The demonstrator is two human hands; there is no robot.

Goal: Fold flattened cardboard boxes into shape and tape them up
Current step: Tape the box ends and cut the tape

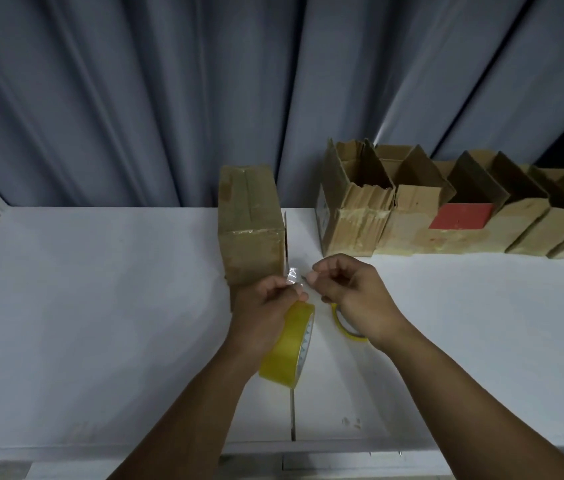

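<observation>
curtain [135, 98]: grey, hung behind everything
table [83, 289]: white
open boxes [412, 209]: row at back right, flaps up
taped box [249, 223]: sat back-ctr, just past the left hand
left hand [263, 310]: gripped the tape roll [289, 344] & pinched its loose end [292, 273]
right hand [353, 292]: fingers curled next to that end w/ a yellow loop [343, 327] under it, couldn't tell if it held it tbh

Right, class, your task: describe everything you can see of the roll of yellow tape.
The roll of yellow tape is a wide ring of glossy, translucent yellow plastic on a white core with dark printing inside. It sits on edge, tilted, over the white table, gripped at its top by the left hand, which also pinches a short, crinkled free end peeled upward. Whether its bottom touches the table is unclear.
</observation>
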